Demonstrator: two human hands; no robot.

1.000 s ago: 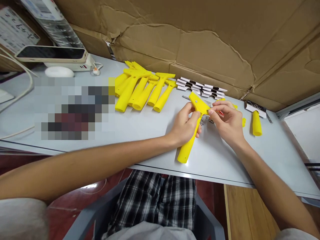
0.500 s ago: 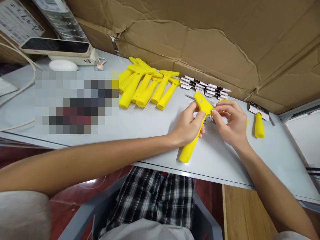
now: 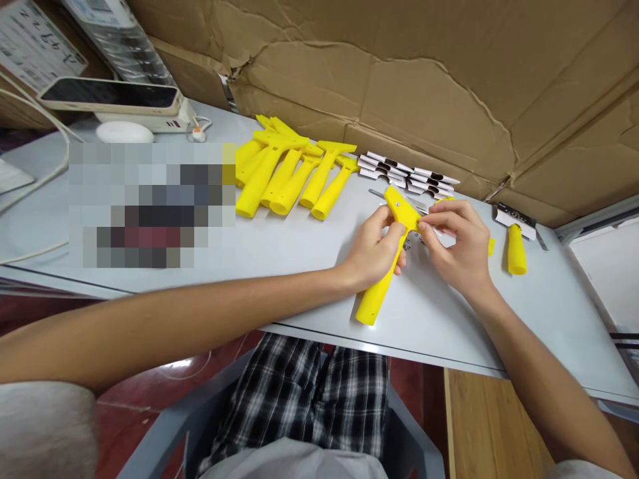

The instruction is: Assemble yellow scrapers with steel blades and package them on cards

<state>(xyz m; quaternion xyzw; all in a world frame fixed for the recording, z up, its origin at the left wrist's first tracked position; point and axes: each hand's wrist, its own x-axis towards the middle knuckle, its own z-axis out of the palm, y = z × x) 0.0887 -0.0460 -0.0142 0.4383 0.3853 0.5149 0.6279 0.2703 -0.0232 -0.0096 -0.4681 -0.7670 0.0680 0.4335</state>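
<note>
Yellow handle [image 3: 380,287] slants up and rightward, clamped in my left hand [image 3: 370,249]; my right hand [image 3: 462,247] meets its right corner, whether pinching anything I cannot tell.

A pixelated patch [image 3: 150,206] masks part of the surface [image 3: 279,243]. The left hand [image 3: 374,251] hides some of the yellow handle [image 3: 375,297]; nearby metal bits [image 3: 407,243] are too small to identify.

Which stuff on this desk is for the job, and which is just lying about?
Likely the job:
held yellow handle, in the left hand, right hand at its head
piled yellow handles
black-and-white pieces
small metal parts

Likely just lying about:
phone
white block under it
white oval object
</note>
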